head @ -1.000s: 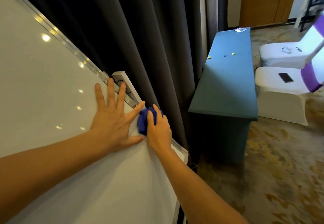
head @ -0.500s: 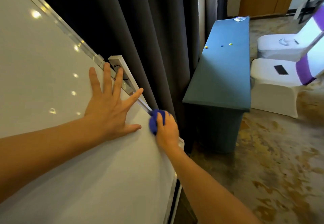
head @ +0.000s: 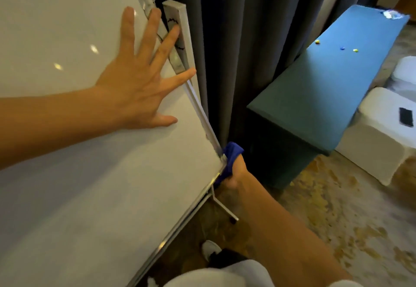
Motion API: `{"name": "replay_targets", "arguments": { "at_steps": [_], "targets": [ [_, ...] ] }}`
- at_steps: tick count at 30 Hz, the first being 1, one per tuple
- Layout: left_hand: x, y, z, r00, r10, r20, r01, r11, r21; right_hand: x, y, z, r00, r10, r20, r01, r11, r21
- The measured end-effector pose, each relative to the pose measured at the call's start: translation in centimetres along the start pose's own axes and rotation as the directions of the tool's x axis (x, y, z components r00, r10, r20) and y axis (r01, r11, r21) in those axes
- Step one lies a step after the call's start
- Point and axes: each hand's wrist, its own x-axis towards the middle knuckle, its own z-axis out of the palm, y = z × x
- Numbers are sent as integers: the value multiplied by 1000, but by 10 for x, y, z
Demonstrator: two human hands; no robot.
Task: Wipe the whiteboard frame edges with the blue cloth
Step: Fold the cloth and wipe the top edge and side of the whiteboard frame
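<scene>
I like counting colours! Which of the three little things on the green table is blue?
The middle one is blue. It lies on the green table between two yellow ones, one farther along the top and one nearer the chairs.

Whiteboard point(head: 67, 174) glossy, smooth; frame point(head: 200, 109) shiny metal; blue cloth point(head: 231, 154) soft, matt; curtain point(head: 247, 39) matt fabric.

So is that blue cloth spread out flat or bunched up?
Bunched up: the blue cloth is wadded in the right hand, pressed against the whiteboard frame corner.
</scene>
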Motion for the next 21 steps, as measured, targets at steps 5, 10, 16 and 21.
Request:
{"name": "replay_targets", "arguments": {
  "at_steps": [5,10,16,21],
  "targets": [
    [1,6,-8,998,-24,58,21,998,54,17,8,-19,983,143,114,-162,969,184],
    [-3,22,-20,987,-130,90,129,992,16,5,7,-42,964,221,149,-243,959,144],
    [-46,142,-53,896,-344,280,402,896,-187,-19,-9,-64,933,260,249,-263,964,-23],
    [-103,309,-98,797,-454,400,592,453,-666,-46,-19,-71,911,278,305,-230,956,-183]
  ]
}}
